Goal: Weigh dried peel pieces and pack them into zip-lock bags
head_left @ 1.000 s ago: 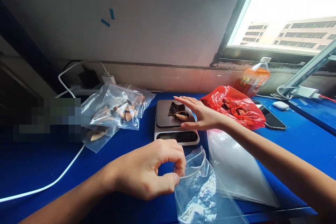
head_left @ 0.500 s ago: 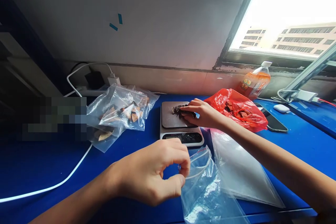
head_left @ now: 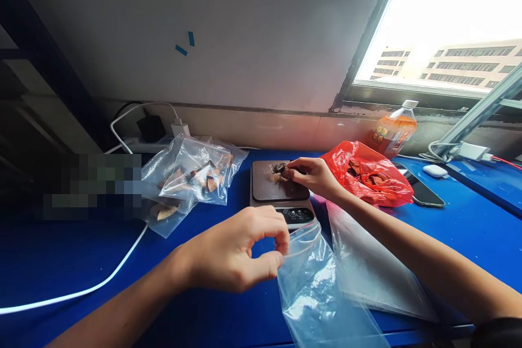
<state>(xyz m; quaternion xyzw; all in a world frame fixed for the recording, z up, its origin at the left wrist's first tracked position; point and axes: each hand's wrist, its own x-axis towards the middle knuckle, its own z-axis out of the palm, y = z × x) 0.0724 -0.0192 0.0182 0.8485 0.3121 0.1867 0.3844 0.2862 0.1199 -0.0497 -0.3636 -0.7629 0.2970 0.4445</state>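
A kitchen scale point(head_left: 271, 187) with a flat brown plate stands on the blue table. On its plate lies a small dark, crinkled dried piece point(head_left: 279, 167). My right hand point(head_left: 312, 174) is closed over the plate, its fingertips pinching a dark dried piece beside that one. In front of the scale, my left hand point(head_left: 240, 250) curls its fingers at the mouth of a clear zip-lock bag point(head_left: 322, 288), which hangs down to the right. The bag's edge is gripped by those fingers, partly hidden behind them. Part of the scale's display is hidden by my left hand.
Clear bags point(head_left: 196, 174) with brown dried pieces lie left of the scale. A red plastic bag point(head_left: 391, 182) of reddish-brown pieces sits at right, near a drink bottle point(head_left: 395, 129), a phone point(head_left: 426, 190) and a white case point(head_left: 434, 171). Flat clear bags point(head_left: 371, 261) lie under my right forearm.
My right hand has lifted slightly and drawn back to the right, with fingers more tightly pinched, baring more of the plate. My left hand and the bag have shifted slightly up and left.
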